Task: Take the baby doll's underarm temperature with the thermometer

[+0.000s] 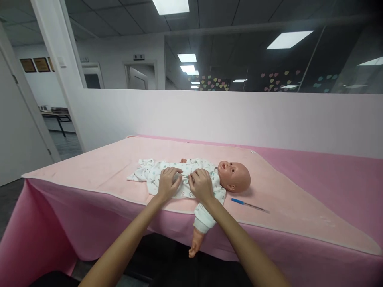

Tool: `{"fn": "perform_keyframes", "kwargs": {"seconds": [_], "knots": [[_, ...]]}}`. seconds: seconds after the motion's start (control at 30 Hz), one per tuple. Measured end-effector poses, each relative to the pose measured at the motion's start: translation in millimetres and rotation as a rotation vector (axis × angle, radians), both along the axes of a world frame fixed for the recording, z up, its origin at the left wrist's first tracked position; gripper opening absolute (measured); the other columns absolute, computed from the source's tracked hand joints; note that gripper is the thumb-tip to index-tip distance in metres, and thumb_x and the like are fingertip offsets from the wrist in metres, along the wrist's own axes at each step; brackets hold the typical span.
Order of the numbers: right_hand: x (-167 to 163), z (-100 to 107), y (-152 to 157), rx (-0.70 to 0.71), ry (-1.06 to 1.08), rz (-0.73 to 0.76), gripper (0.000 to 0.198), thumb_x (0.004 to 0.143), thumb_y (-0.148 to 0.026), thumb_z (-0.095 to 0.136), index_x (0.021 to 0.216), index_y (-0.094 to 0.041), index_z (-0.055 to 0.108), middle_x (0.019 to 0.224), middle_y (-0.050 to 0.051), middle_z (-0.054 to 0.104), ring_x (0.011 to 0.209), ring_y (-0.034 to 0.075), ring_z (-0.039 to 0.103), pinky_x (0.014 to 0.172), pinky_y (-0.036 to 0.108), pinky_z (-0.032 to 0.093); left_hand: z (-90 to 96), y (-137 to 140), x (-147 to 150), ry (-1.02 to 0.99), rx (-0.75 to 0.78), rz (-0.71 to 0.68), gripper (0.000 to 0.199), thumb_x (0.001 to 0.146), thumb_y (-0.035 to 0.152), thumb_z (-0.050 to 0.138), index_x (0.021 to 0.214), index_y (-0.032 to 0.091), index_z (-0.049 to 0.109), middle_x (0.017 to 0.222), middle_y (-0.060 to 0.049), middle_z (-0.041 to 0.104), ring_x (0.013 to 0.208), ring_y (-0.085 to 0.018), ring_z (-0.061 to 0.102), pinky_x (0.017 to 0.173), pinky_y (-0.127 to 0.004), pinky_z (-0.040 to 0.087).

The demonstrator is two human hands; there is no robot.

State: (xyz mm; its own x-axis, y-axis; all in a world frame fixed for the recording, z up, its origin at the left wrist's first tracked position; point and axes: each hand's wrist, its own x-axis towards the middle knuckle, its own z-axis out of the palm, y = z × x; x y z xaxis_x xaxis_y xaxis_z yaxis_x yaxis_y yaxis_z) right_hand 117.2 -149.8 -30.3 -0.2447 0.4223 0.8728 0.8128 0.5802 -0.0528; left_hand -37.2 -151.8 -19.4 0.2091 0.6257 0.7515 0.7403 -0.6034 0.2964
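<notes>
A bald baby doll lies on its back with its head to the right, dressed in a white patterned romper. My left hand rests on the front of the romper, fingers bent onto the cloth. Close beside it, my right hand curls on the chest part, its fingers also closed at the fabric. The fingertips partly hide what they pinch. The doll's near arm hangs over the table edge out of a white sleeve.
A slim tool with a blue handle lies near the doll's head. Beneath is a peach blanket over a pink tablecloth. A white wall with windows rises behind the table, and a doorway stands at the left.
</notes>
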Motion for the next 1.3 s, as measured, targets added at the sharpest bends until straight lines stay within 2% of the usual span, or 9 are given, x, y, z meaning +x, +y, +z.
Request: {"fn": "perform_keyframes", "kwargs": {"seconds": [0.2,0.37,0.5,0.67,0.8,1.03,1.3], "knots": [[-1,1,-3,-0.032,-0.054,0.056,0.023,0.063,-0.008,0.048,0.08,-0.018,0.06,0.081,0.006,0.052,0.082,0.02,0.044,0.08,0.036,0.035,-4.6,5,-2,0.002,0.008,0.062,0.022,0.073,0.013,0.041,0.082,0.023,0.058,0.088,-0.001,0.062,0.086,-0.02,0.051,0.084,-0.038,0.03],[0,2,-6,-0.065,-0.061,0.043,0.015,0.059,-0.009,0.048,0.069,-0.018,0.054,0.078,0.006,0.05,0.08,0.02,0.043,0.08,0.036,0.034,-7.6,8,-1,-0.042,0.038,0.166,0.02,0.075,0.012,0.039,0.073,0.022,0.056,0.078,-0.001,0.06,0.08,-0.019,0.051,0.082,-0.038,0.03],[0,3,-5,-0.077,-0.069,0.049,0.011,0.061,-0.009,0.048,0.067,-0.018,0.049,0.075,0.005,0.049,0.078,0.019,0.043,0.077,0.034,0.034,-5.2,6,1,-0.072,0.04,0.214,0.022,0.08,0.014,0.038,0.078,0.022,0.058,0.082,-0.001,0.061,0.083,-0.019,0.051,0.081,-0.037,0.03],[0,4,-4,-0.091,-0.017,0.097,0.011,0.075,-0.011,0.042,0.075,-0.018,0.05,0.074,0.004,0.052,0.075,0.017,0.045,0.075,0.031,0.035,1.2,-3,5,0.037,0.07,0.09,0.022,0.085,0.023,0.038,0.09,0.023,0.06,0.095,-0.002,0.061,0.093,-0.018,0.05,0.087,-0.036,0.029],[-1,5,-4,-0.101,0.025,0.086,0.015,0.082,-0.013,0.037,0.082,-0.018,0.052,0.076,0.005,0.055,0.077,0.018,0.048,0.075,0.031,0.035,3.2,-6,8,0.13,0.064,-0.009,0.02,0.085,0.029,0.042,0.092,0.022,0.059,0.094,-0.003,0.061,0.093,-0.019,0.05,0.085,-0.035,0.031],[-1,6,-4,-0.109,0.054,0.065,0.019,0.085,-0.014,0.034,0.085,-0.018,0.052,0.079,0.006,0.057,0.078,0.018,0.049,0.075,0.031,0.035,2.5,-5,8,0.137,0.079,-0.052,0.018,0.084,0.026,0.044,0.097,0.021,0.055,0.092,-0.002,0.062,0.091,-0.019,0.051,0.083,-0.035,0.033],[0,5,-4,-0.115,0.075,0.05,0.017,0.086,-0.017,0.036,0.083,-0.018,0.053,0.078,0.006,0.057,0.078,0.018,0.05,0.076,0.031,0.035,1.3,-4,8,0.135,0.084,-0.046,0.015,0.085,0.028,0.044,0.088,0.02,0.056,0.087,-0.002,0.062,0.086,-0.018,0.051,0.079,-0.034,0.035]]}}
